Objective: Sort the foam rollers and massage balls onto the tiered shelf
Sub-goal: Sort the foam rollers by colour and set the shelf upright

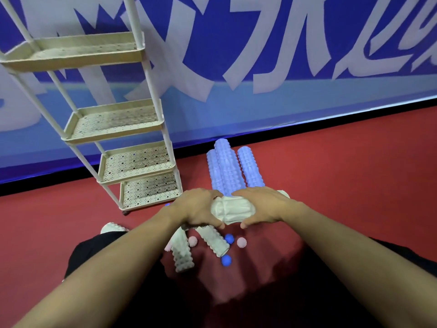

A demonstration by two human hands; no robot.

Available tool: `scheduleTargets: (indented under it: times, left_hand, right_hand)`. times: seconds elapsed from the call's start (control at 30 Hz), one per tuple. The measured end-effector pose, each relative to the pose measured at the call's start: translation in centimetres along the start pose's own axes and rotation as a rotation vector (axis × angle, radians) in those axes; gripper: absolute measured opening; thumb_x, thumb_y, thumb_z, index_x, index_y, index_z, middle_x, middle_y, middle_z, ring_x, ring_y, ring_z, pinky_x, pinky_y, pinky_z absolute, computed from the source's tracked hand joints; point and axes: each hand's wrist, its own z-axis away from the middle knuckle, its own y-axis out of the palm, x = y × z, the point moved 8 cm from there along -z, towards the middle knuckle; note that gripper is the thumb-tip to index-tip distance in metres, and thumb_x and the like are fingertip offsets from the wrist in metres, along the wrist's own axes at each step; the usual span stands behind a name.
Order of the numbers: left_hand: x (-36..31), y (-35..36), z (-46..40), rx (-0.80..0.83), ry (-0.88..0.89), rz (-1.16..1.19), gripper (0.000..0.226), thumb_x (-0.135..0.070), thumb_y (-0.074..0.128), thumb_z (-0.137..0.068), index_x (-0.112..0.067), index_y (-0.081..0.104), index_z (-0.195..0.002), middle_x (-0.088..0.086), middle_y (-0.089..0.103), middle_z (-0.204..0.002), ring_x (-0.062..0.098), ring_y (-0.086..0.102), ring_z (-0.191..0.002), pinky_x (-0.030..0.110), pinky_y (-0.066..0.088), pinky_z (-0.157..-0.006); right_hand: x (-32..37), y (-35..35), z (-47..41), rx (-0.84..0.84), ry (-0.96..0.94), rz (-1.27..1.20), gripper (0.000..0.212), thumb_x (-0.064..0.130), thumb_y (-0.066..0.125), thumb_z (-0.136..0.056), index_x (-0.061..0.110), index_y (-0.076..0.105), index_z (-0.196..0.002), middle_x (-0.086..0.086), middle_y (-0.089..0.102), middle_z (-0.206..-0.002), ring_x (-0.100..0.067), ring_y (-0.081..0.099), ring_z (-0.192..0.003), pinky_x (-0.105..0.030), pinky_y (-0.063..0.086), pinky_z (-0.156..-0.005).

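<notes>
Gripped at both ends: white roller (233, 210) held crosswise, left hand (197, 208) and right hand (261, 205) wrapped around it, above red floor (331, 174). Blue rollers (230, 169) just beyond; empty shelf (113, 121) far left; balls (229, 239) near.

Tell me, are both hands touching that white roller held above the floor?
Touching. The head view shows the left hand and the right hand each wrapped around one end of the white roller, fingers curled over it.
</notes>
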Motion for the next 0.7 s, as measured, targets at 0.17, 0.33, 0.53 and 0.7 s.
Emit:
scheduleTargets:
  times: [0.17,0.33,0.53,0.7]
  left_hand:
    - [-0.4,2.4,-6.2,-0.119,0.066,-0.028,0.094,-0.075,0.070,-0.068,-0.028,0.047,-0.145,-0.001,0.060,-0.135,0.024,0.054,-0.126,0.040,0.041,-0.106]
    - [2.4,7.0,-10.2,-0.563,-0.243,0.547,0.056,-0.040,0.081,-0.082,-0.018,0.059,-0.129,-0.003,0.059,-0.124,0.013,0.054,-0.114,0.025,0.039,-0.097]
    - [-1.1,22.5,-17.8,-0.081,-0.348,0.643,0.038,-0.034,0.071,-0.093,-0.018,0.062,-0.126,-0.001,0.066,-0.119,0.024,0.063,-0.114,0.034,0.046,-0.098]
    - [-4.8,30.6,-26.5,0.219,-0.294,0.627,0.062,-0.023,0.063,-0.098,-0.012,0.038,-0.154,0.011,0.042,-0.156,0.026,0.047,-0.138,0.024,0.031,-0.108]
  right_hand:
    - [-6.7,1.6,-2.2,0.004,0.103,-0.014,0.080,0.067,0.075,-0.067,0.043,0.042,-0.137,0.010,0.058,-0.123,-0.019,0.056,-0.114,-0.041,0.042,-0.096]
    - [-18.1,3.7,-3.7,-0.079,0.394,-0.061,0.086,0.066,0.075,-0.068,0.040,0.040,-0.142,0.005,0.055,-0.134,-0.025,0.052,-0.125,-0.041,0.034,-0.102]
    - [-25.5,5.2,-6.4,-0.207,0.553,-0.350,0.076,0.061,0.081,-0.065,0.036,0.054,-0.131,0.004,0.066,-0.127,-0.025,0.062,-0.116,-0.038,0.049,-0.090]
    - [-27.4,4.9,-7.6,-0.272,0.543,-0.484,0.069,0.058,0.079,-0.066,0.037,0.055,-0.128,0.005,0.066,-0.119,-0.027,0.063,-0.109,-0.043,0.051,-0.088]
